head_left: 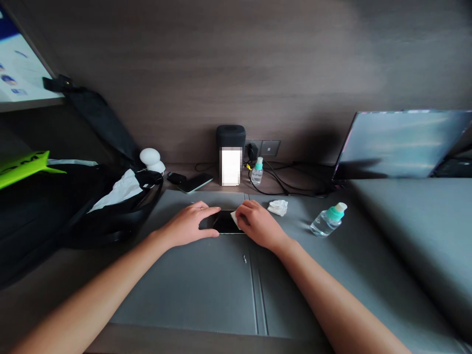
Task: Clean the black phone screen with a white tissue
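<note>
A smartphone lies flat on the grey padded surface, its dark screen up and its long side running left to right. My left hand grips its left end, index finger along the far edge and thumb along the near edge. Bunched in the fingers of my right hand is a white tissue, pressed on the screen; this hand hides the phone's right end. A crumpled white tissue rests just beyond my right hand. Further right stands a clear bottle with a teal collar.
A black bag fills the left side. Along the wall are a white rounded device, another phone, a dark box-shaped device, a smaller clear bottle and black cables. A monitor stands at right.
</note>
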The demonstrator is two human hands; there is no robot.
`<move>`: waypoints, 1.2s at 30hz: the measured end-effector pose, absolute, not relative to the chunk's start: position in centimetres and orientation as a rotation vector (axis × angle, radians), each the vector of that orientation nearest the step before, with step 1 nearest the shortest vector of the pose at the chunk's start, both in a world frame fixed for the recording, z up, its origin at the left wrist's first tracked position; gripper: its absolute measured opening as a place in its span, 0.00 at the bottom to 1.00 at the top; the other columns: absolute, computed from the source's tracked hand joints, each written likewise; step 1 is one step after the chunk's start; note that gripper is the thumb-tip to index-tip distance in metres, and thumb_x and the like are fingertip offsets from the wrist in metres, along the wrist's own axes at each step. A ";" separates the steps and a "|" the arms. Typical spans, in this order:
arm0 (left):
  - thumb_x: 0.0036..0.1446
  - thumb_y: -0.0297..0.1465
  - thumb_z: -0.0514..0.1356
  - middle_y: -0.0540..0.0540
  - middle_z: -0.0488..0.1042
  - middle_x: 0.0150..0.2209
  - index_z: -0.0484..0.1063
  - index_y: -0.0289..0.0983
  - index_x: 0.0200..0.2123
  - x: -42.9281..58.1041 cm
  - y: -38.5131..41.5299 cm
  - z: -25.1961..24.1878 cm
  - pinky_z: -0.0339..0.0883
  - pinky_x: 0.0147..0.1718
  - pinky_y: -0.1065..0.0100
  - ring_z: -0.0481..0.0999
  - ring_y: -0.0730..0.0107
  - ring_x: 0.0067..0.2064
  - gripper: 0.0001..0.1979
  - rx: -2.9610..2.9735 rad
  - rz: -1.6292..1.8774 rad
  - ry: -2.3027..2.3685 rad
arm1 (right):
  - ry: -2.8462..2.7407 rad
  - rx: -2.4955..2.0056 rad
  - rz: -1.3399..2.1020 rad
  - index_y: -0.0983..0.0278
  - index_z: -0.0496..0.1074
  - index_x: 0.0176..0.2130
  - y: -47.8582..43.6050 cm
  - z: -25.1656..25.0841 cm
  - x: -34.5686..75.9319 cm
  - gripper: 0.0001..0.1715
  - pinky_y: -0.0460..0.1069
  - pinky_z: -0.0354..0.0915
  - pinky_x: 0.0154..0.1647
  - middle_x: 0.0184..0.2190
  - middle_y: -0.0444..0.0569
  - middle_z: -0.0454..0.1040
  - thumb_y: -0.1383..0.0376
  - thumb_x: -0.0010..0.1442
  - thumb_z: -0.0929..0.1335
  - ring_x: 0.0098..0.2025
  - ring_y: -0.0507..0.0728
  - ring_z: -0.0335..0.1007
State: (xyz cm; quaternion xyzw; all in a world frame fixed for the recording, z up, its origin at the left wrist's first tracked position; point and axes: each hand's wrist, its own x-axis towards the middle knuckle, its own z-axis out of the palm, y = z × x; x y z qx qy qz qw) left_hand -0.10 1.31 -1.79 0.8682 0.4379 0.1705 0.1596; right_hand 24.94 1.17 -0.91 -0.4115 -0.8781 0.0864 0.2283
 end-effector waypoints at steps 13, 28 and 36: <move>0.57 0.46 0.63 0.44 0.71 0.50 0.65 0.46 0.61 -0.3 1.3 -1.9 0.67 0.53 0.58 0.74 0.58 0.50 0.30 2.496 0.496 1.233 | -2.385 -1.197 0.291 0.64 0.73 0.33 1.4 -0.4 26.3 0.10 0.48 0.62 0.41 0.34 0.48 0.71 0.75 0.61 0.65 0.38 0.55 0.67; 0.58 0.46 0.63 0.44 0.71 0.51 0.65 0.47 0.61 -0.3 1.3 -1.9 0.67 0.52 0.58 0.74 0.58 0.50 0.29 2.520 0.493 1.224 | -2.358 -1.329 0.290 0.63 0.71 0.29 1.4 -0.6 26.8 0.07 0.47 0.59 0.36 0.29 0.45 0.69 0.73 0.57 0.68 0.34 0.54 0.67; 0.59 0.46 0.62 0.44 0.71 0.51 0.65 0.47 0.61 -0.3 1.3 -1.9 0.67 0.52 0.58 0.74 0.58 0.50 0.29 2.516 0.475 1.231 | -2.358 -1.354 0.266 0.63 0.70 0.29 1.2 -0.4 26.8 0.07 0.48 0.60 0.38 0.30 0.46 0.70 0.74 0.56 0.67 0.36 0.55 0.67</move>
